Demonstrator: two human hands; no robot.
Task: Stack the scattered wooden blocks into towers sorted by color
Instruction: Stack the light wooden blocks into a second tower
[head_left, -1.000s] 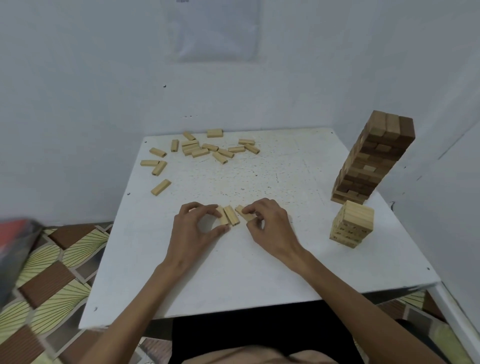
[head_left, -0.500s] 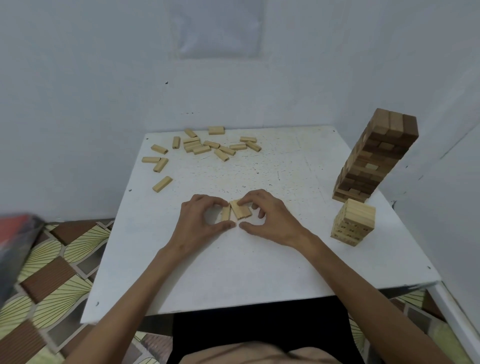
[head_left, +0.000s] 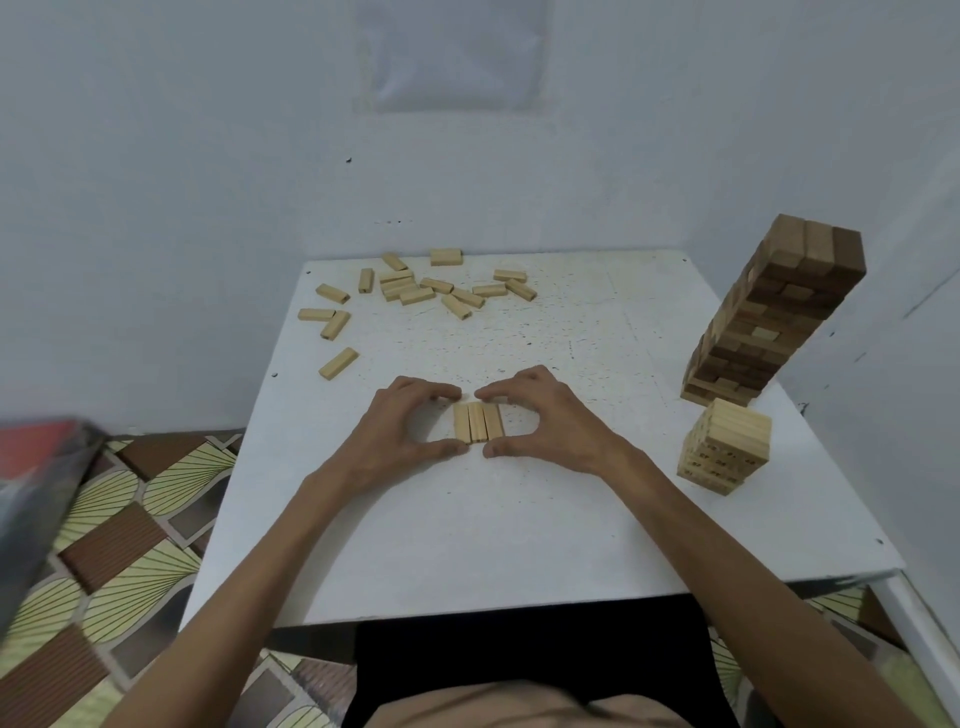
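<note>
Left hand (head_left: 400, 436) and right hand (head_left: 545, 421) pinch three light blocks (head_left: 478, 422)

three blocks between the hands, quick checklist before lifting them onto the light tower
1. Three blocks flush side by side: ok.
2. Left hand and right hand pinch the row's ends, finger far, thumb near: ok.
3. Light tower top flat and free: ok.
4. Nothing stands between the row and that tower: ok.
5. Dark tower steady right behind it: cannot tell, it looks tilted in this wide view.
6. Loose blocks all stacked: not ok, many still lie at the far edge.
</note>
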